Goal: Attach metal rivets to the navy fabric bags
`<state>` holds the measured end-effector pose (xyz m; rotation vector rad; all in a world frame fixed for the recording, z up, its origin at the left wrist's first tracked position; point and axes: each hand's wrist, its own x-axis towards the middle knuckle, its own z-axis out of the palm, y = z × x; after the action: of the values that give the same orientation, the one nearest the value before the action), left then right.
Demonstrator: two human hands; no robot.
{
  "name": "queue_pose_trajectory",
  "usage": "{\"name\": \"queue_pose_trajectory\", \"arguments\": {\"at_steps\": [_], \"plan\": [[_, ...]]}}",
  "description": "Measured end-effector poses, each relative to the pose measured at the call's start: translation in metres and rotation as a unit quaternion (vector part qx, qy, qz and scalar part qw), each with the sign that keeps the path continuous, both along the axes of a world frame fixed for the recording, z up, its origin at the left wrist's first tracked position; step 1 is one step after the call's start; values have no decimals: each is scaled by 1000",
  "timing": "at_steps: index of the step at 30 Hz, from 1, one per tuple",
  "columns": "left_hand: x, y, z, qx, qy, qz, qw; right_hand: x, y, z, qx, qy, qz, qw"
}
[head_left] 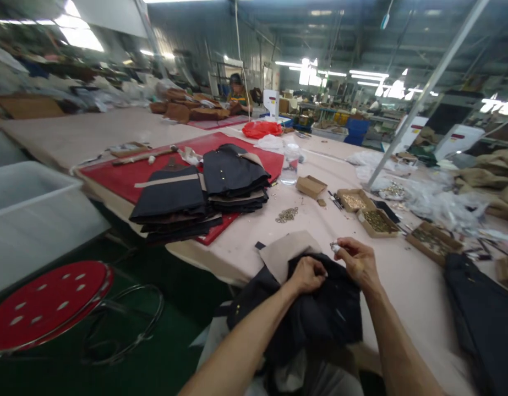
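Observation:
A dark fabric piece (pixel 332 313) with a beige lining flap (pixel 289 250) lies over the table's near edge and my lap. My left hand (pixel 308 275) is closed on its upper part, fingers curled into the cloth. Just right of it and slightly higher, my right hand (pixel 359 261) pinches a small metal fitting (pixel 332 244); its exact kind is too small to tell. Something white covers a fingertip of that hand. Beyond the cloth, a loose pile of metal rings (pixel 287 215) rests on the table.
Stacks of dark fabric pieces (pixel 235 173) lie on a red mat (pixel 163 151). Cardboard boxes of small metal parts (pixel 377 223) stand right, near a metal pole (pixel 427 93). A plastic bottle (pixel 289 165) stands mid-table. Left are a red stool (pixel 51 302) and white bin (pixel 43 220).

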<state>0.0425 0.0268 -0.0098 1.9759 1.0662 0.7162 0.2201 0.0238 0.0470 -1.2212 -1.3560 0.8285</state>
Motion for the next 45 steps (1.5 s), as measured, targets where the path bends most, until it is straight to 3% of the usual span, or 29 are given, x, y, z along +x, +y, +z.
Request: {"name": "queue_pose_trajectory", "arguments": {"at_steps": [3,5,10,13,17,27,35,45], "plan": [[4,4,0,-27,-28,-22,999,14,-55,-29,-61,-28,-16,998],[3,5,3,-49,-24,-37,998,15,-74,-50,-60,-57,-31,996],[-1,5,17,-92,-20,-73,993,9,-83,-78,65,-129,-56,988],[0,5,20,-93,-4,-82,992,9,-83,-82,126,-160,-46,978],[1,6,16,-75,42,-75,994,9,-85,-86,154,-192,-24,969],[0,8,21,-131,57,-111,983,9,-85,-88,151,-191,-19,970],[2,9,11,-122,59,-103,985,8,-84,-80,124,-158,-19,979],[4,7,16,-111,73,-128,983,8,-88,-86,150,-197,-20,969]]}}
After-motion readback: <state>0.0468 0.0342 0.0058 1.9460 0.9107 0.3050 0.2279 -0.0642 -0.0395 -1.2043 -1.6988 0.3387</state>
